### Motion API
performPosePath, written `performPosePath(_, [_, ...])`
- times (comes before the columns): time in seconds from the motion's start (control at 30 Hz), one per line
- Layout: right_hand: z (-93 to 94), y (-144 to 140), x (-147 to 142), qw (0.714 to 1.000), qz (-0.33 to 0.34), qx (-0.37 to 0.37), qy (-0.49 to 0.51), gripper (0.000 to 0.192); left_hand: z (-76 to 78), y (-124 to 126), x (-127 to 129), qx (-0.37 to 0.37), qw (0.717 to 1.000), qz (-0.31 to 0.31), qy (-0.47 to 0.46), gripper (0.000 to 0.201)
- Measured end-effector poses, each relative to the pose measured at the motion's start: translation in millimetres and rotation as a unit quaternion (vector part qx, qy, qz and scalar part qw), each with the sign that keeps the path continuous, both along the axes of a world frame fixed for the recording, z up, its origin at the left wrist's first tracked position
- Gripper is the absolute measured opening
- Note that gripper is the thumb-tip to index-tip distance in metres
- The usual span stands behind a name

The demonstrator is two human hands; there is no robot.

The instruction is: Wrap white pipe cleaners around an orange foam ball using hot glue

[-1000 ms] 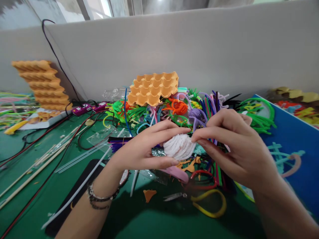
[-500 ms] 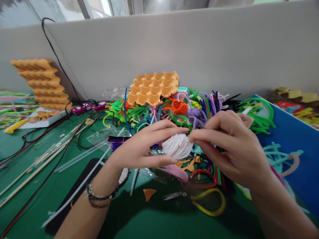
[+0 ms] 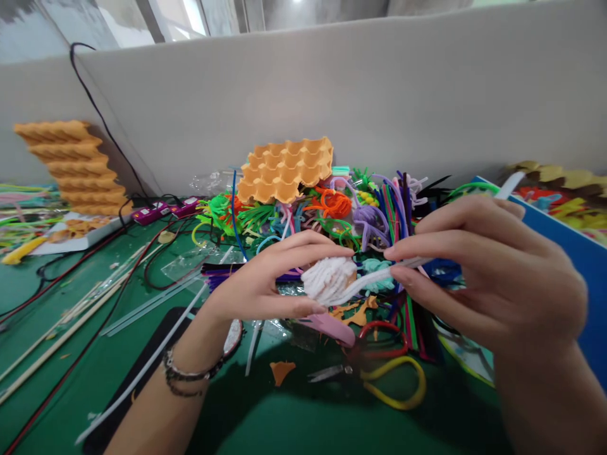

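My left hand [image 3: 265, 281] grips a white coiled pipe-cleaner ball [image 3: 327, 278] between thumb and fingers, held above the green table [image 3: 284, 417]. A loose white strand [image 3: 367, 284] runs from the ball to the right. My right hand [image 3: 484, 272] pinches that strand between thumb and forefinger, a short way from the ball. A beaded bracelet [image 3: 190, 373] sits on my left wrist.
A pile of coloured pipe cleaners [image 3: 360, 208] and an orange egg tray [image 3: 284, 167] lie behind my hands. Scissors with red and yellow handles [image 3: 384, 373] rest below them. A stack of orange trays [image 3: 76, 164], cables and sticks [image 3: 61, 316] fill the left; a blue board [image 3: 583, 265] is at right.
My right hand has pulled away to the right, drawing a white strand out from the ball. My left hand has stayed nearly in place with the ball.
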State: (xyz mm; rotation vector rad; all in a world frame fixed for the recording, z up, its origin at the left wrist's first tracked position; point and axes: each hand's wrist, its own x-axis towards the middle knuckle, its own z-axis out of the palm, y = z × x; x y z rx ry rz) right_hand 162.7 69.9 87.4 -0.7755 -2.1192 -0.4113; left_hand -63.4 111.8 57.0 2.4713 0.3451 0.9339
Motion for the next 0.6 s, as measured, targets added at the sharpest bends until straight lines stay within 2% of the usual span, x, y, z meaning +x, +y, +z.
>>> performPosePath(0.4, [-4.6,3.9,-4.7,1.0,-0.002,-0.01,-0.002,0.016,-2.3,-3.5,1.0,0.016,0.999,0.02,0.035,0.047])
performPosePath(0.6, [-7.7,5.7,-8.2,1.0,-0.011,0.016,-0.008,0.023,-1.4,-5.7,0.3,0.03,0.998,0.022,0.044,0.049])
